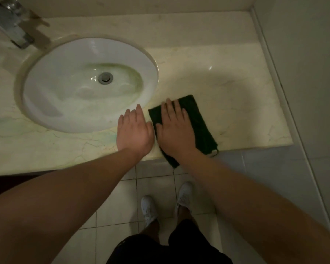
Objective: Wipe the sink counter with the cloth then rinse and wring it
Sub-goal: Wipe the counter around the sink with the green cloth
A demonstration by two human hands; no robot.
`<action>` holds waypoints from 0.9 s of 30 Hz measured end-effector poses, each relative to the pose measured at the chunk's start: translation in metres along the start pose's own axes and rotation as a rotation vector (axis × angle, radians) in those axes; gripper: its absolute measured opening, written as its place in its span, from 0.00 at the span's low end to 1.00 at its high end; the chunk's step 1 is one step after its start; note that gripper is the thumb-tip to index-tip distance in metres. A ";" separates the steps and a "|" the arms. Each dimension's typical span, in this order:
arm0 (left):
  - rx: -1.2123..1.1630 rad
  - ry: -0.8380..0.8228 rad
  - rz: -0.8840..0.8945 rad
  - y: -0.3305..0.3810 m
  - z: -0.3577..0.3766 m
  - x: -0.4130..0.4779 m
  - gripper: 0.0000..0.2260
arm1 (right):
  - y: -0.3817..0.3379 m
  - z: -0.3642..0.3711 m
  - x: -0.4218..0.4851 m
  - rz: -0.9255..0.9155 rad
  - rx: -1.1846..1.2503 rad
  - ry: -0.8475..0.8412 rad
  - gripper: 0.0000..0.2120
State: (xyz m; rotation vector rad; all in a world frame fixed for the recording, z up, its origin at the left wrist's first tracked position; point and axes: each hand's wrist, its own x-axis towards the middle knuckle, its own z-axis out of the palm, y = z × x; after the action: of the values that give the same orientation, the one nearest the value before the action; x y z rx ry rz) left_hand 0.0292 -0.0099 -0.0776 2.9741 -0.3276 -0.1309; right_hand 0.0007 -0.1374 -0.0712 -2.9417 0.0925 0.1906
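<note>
No text, label, brand or number can be read on anything here.

Floor: pale square tiles (111, 202). White shoes (148, 210) stand on it. Black shorts (168, 250) at the bottom edge.

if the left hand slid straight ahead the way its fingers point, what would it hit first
Probably the rim of the sink basin: the left hand lies flat on the counter, fingers aimed at that edge, with nothing between.
</note>
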 end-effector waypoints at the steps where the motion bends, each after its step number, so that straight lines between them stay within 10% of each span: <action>1: -0.002 -0.003 -0.002 0.000 0.000 0.000 0.28 | 0.006 0.000 -0.010 -0.047 -0.006 -0.029 0.31; 11: -0.049 -0.005 -0.050 0.001 0.001 0.001 0.27 | 0.091 -0.023 0.021 0.378 -0.028 0.062 0.32; 21: -0.423 0.136 -0.078 0.010 -0.025 0.001 0.23 | 0.024 -0.029 0.044 -0.058 0.416 -0.005 0.26; 27: -0.153 0.060 0.116 0.121 -0.018 0.061 0.27 | 0.106 -0.060 0.020 0.225 0.439 0.183 0.26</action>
State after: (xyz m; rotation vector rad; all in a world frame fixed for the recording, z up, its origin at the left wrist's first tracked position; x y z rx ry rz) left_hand 0.0645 -0.1382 -0.0457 2.7938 -0.4590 -0.0511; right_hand 0.0201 -0.2539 -0.0354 -2.4981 0.4335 -0.0630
